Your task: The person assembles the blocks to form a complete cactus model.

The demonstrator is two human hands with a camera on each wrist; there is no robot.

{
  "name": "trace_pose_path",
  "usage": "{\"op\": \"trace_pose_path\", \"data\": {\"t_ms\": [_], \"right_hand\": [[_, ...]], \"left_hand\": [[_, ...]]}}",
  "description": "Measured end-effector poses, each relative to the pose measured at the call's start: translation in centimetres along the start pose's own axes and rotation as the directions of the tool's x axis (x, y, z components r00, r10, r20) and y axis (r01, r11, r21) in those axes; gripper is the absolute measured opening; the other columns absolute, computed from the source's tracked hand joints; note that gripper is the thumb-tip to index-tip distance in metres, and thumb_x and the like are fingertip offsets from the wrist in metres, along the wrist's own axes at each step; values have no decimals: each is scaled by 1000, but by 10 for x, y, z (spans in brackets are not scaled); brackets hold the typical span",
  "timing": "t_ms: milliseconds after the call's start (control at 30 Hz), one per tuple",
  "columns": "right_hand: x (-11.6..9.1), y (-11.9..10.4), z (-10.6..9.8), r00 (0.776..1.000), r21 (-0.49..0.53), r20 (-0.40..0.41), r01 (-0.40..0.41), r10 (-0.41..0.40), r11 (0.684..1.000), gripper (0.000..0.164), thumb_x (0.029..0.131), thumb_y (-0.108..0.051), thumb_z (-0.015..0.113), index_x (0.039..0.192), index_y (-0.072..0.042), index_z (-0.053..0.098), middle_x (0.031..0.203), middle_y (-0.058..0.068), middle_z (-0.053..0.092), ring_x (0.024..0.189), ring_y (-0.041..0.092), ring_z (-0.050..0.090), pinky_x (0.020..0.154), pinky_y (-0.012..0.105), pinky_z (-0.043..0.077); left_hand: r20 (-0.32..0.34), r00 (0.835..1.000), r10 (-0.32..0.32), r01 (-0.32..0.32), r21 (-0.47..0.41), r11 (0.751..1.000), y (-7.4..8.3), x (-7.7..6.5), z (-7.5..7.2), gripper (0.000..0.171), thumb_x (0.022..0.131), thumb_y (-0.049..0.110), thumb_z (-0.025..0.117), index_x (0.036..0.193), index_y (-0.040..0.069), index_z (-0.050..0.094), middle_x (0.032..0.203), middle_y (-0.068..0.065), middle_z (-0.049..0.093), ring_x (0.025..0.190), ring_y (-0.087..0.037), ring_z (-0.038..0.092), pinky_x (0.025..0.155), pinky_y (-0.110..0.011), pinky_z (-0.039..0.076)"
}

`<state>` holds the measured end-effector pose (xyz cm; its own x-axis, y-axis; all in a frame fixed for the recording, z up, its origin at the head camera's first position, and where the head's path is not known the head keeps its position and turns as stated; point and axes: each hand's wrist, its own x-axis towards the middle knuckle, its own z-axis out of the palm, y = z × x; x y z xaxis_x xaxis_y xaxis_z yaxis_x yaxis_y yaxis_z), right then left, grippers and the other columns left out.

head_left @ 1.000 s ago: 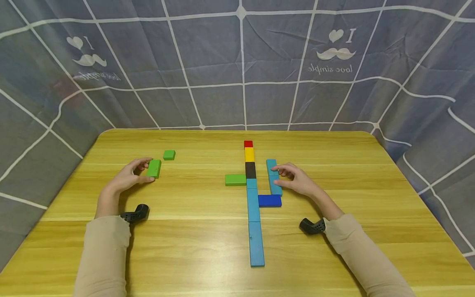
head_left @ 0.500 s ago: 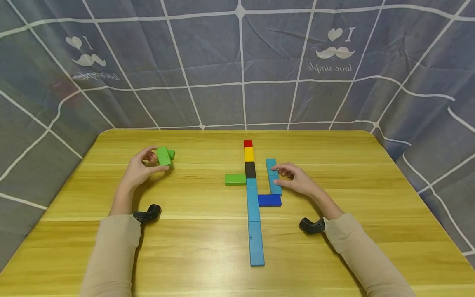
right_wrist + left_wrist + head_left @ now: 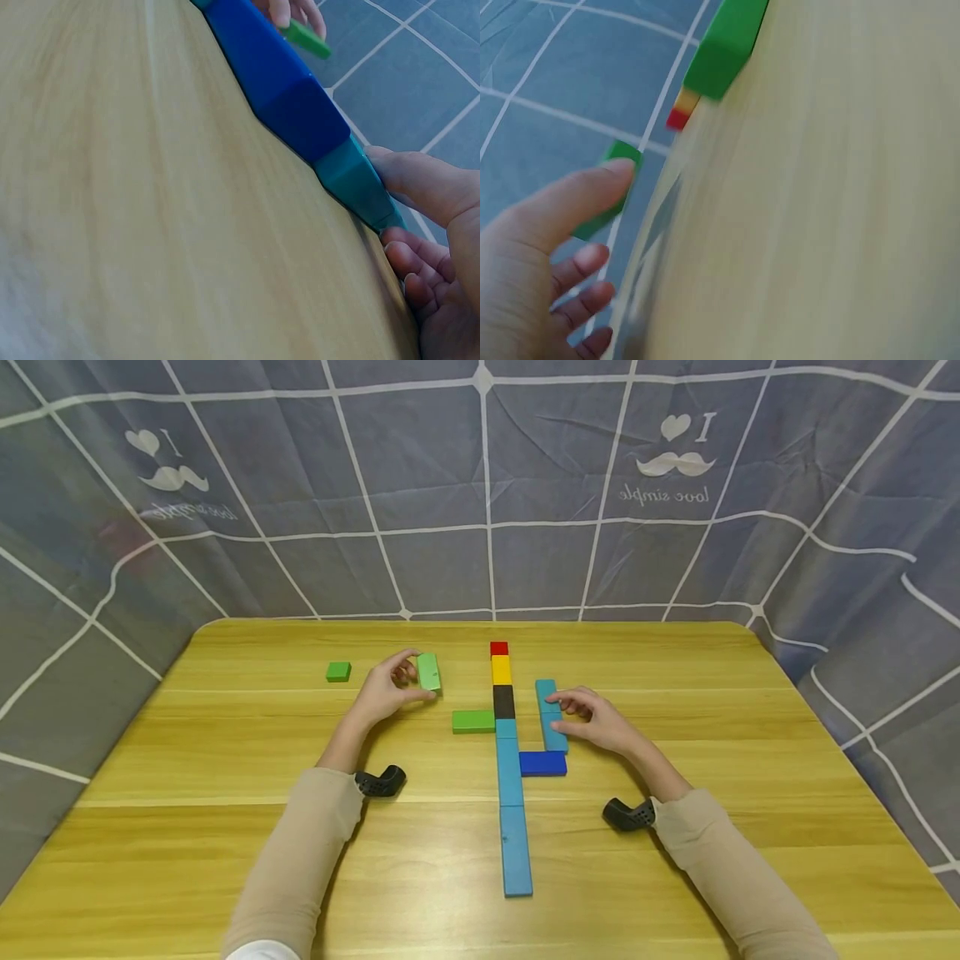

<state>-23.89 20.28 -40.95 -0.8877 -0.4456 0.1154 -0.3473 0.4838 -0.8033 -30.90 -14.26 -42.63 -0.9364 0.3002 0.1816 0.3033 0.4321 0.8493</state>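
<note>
My left hand (image 3: pixel 384 692) pinches a green block (image 3: pixel 428 672) between thumb and fingers, raised off the table. In the left wrist view the thumb lies over this block (image 3: pixel 600 219). My right hand (image 3: pixel 603 724) rests with thumb and index fingertip on two light blue blocks (image 3: pixel 555 737), laid end to end; its other fingers curl loosely. The lower one meets a dark blue block (image 3: pixel 543 764), which touches a long column of light blue blocks (image 3: pixel 510 772). Above these, a black block (image 3: pixel 504 702), a yellow block (image 3: pixel 501 670) and a red block (image 3: pixel 499 648) continue the line.
A second green block (image 3: pixel 473 722) lies crosswise against the column's left side. A small green block (image 3: pixel 338 672) sits alone at the back left of the wooden table (image 3: pixel 225 827). Grey curtain with white lines (image 3: pixel 420 468) hangs behind the table's far edge.
My left hand has picked up the green block from the left and carried it right, past the small green block, towards the column. The right hand has stayed in place.
</note>
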Motion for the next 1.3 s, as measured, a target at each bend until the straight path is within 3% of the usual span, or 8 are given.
{"op": "trace_pose_path", "data": {"t_ms": [133,267,367,567,667,867,1033,1300], "right_hand": [[0,0,0,1000,0,-2,0,0,1000,38,83,-2,65,118,8,54,99,23,48,87,31,42,75,32,35],[0,-1,0,1000,5,-2,-4,4,1000,38,83,-2,65,118,8,54,98,23,48,87,31,42,75,34,35],[0,-3,-1,1000,7,1,-7,7,1000,38,83,-2,65,118,9,54,98,23,48,87,32,42,75,34,35],[0,-2,-1,1000,-6,7,1,-1,1000,38,83,-1,64,118,10,53,99,24,48,87,33,41,74,34,35],[2,9,1,1000,-8,-3,7,-7,1000,38,83,-1,64,118,7,54,100,22,48,87,32,42,74,35,35],[6,31,3,1000,-17,-12,3,-3,1000,38,83,-9,67,119,-1,57,99,14,49,87,24,41,74,31,35],[6,34,3,1000,-1,-9,-9,9,1000,38,83,-15,68,119,-6,58,98,10,48,87,22,41,74,29,35],[6,33,3,1000,-8,-10,2,-2,1000,39,83,-16,68,119,-6,58,99,10,49,87,21,41,74,29,35]], "left_hand": [[48,999,-2,0,29,1000,1,7,14,70,70,13,80,130,1,47,93,-16,54,83,-27,46,78,-37,39],[58,998,26,-34,132,991,2,10,22,66,70,18,80,126,3,51,90,-10,55,80,-23,44,87,-41,28],[58,998,40,-50,191,980,2,9,25,64,69,23,80,124,4,53,89,-7,55,80,-22,42,89,-46,19],[81,996,41,-61,260,964,2,8,26,63,69,28,80,123,8,56,92,-5,53,84,-22,41,86,-46,18],[108,994,35,-65,287,956,2,7,26,63,70,31,78,125,10,55,96,-4,52,87,-22,41,85,-45,18],[145,989,8,-46,266,963,4,6,23,61,76,31,74,128,10,52,100,-6,51,92,-23,40,89,-44,16],[150,989,5,-40,229,973,6,4,22,48,84,28,65,127,8,53,99,-7,51,90,-23,40,89,-45,15],[157,988,10,-45,220,974,7,2,22,45,83,28,66,123,11,56,101,-7,52,92,-23,40,91,-45,14]]}}
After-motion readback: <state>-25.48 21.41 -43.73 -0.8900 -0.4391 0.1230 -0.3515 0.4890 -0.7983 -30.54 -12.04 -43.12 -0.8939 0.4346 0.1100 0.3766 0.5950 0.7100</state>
